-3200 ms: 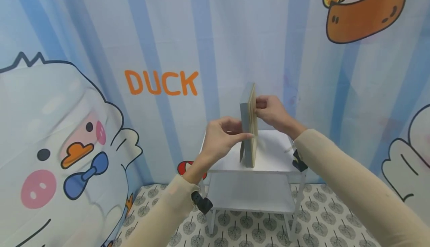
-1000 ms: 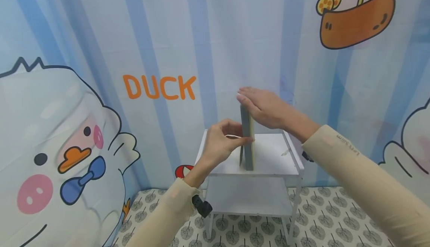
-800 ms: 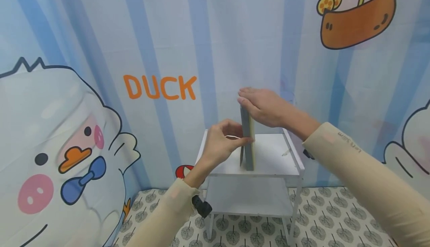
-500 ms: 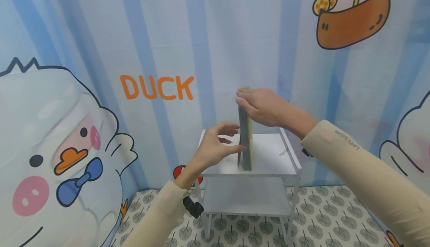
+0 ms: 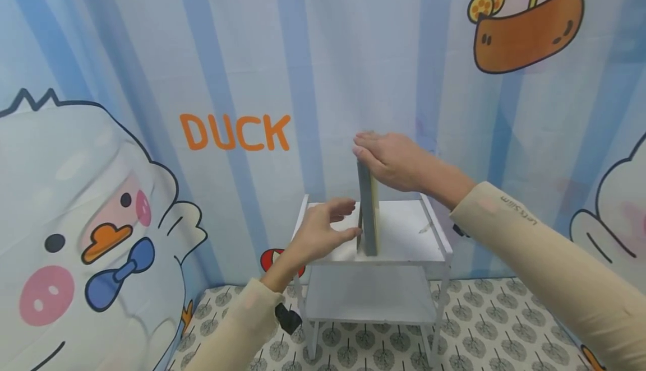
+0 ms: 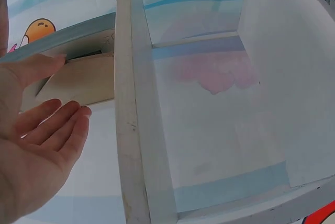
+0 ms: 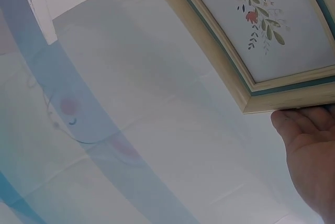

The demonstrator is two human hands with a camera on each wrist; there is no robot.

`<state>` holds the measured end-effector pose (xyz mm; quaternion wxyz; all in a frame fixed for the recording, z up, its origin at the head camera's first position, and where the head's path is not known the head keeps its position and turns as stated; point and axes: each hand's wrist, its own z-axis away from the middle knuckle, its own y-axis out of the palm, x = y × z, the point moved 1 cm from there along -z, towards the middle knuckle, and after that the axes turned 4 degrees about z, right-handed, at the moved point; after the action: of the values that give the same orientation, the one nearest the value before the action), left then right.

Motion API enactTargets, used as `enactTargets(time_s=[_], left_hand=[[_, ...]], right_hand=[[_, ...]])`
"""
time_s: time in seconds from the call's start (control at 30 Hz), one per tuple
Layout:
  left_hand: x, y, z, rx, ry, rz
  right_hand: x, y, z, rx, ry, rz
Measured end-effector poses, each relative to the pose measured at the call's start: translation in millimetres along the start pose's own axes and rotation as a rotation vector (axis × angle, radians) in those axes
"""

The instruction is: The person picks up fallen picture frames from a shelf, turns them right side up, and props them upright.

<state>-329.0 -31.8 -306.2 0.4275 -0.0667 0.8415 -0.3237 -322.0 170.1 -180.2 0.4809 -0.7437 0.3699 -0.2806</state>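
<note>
A picture frame (image 5: 368, 208) stands upright and edge-on on the white table's top, grey on its back side. Its front, in the right wrist view, has a cream and teal moulding around a floral print (image 7: 261, 22). At the back, a brown support leg (image 6: 86, 80) shows in the left wrist view. My right hand (image 5: 393, 161) rests over the frame's top edge with its fingers straight and together. Just left of the frame, my left hand (image 5: 323, 228) has its fingers spread from the thumb and holds nothing; its thumb is close to the support leg, contact unclear.
The small white table (image 5: 404, 231) has raised side rails and a lower shelf (image 5: 370, 292). Behind it hangs a striped blue curtain (image 5: 338, 79) with cartoon prints. A tree-patterned floor covering (image 5: 484, 320) lies below.
My right hand has gone from the frame's front face to its top edge. My left hand, which gripped the frame's side, has let go and moved slightly down and left.
</note>
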Motion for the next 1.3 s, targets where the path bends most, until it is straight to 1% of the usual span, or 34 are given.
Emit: enactTargets(time_s=[0.17, 0.3, 0.47, 0.6, 0.8, 0.9, 1.0, 1.13, 1.3], left_hand=[[-0.4, 1.6, 1.4, 0.028, -0.03, 0.044], [0.3, -1.1, 2.1, 0.041, -0.055, 0.083], [8.0, -10.2, 4.8, 0.012, -0.076, 0.119], [14.3, -18.7, 9.5, -0.016, -0.096, 0.119], [20.9, -26.0, 11.8, -0.023, -0.07, 0.08], [22.4, -28.9, 12.9, -0.036, -0.055, 0.056], [23.9, -31.6, 14.7, -0.048, -0.037, 0.04], [28.4, -33.8, 16.1, -0.043, -0.025, 0.038], [33.8, -36.3, 16.8, -0.048, -0.03, 0.022]], right_hand=[[-2.1, 1.2, 1.3, -0.009, -0.003, -0.006], [-0.9, -0.1, 1.3, -0.013, 0.002, -0.007], [6.9, -0.9, -3.4, 0.002, 0.006, 0.007], [10.7, 3.3, -10.2, -0.005, -0.026, 0.035], [16.0, 7.4, -17.4, -0.004, -0.059, 0.013], [19.5, 10.6, -23.6, -0.026, -0.099, 0.017], [23.8, 13.2, -29.3, -0.036, -0.116, 0.012], [29.6, 14.5, -33.2, -0.009, -0.075, -0.011], [36.2, 16.7, -38.6, 0.021, -0.063, -0.014]])
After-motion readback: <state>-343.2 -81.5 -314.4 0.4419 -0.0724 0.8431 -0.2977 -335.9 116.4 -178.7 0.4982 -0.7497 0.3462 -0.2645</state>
